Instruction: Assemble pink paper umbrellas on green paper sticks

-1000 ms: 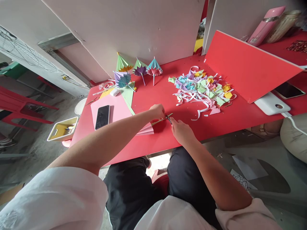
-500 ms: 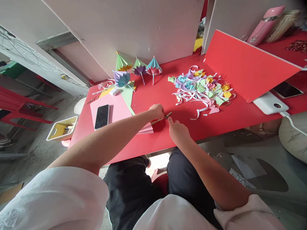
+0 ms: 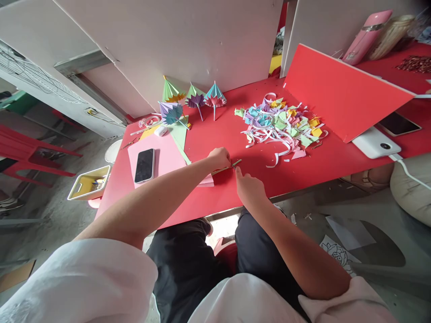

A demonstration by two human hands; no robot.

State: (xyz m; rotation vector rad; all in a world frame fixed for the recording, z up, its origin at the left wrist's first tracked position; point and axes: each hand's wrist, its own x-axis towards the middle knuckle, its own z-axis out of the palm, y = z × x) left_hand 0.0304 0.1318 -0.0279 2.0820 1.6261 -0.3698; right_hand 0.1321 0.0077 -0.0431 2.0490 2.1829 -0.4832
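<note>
Over the red table [image 3: 235,202], my left hand [image 3: 219,158] is closed, its fingers pinching a thin light-green stick [image 3: 238,162] that looks like rolled paper. Just to the right, my right hand [image 3: 249,186] has its fingers drawn together at the same stick. A small dark bit shows where the fingertips meet; I cannot make out what it is. One end of the stick points up and right past my fingers. A narrow yellowish length shows below my left hand. Pink paper sheets [image 3: 168,154] lie beneath my left forearm, with a phone [image 3: 145,165] on them.
Several folded paper umbrellas [image 3: 214,99] stand by the wall. A heap of paper scraps [image 3: 281,121] lies to the right. Beyond it are a leaning red board [image 3: 346,89], a white power bank [image 3: 377,142] and a pink bottle [image 3: 367,37]. A yellow basket [image 3: 89,183] is at left.
Both hands stay nearly in place, with a slight shift at the fingertips. More of the light-green end shows, and less of the dark bit. The camera view has shifted a little.
</note>
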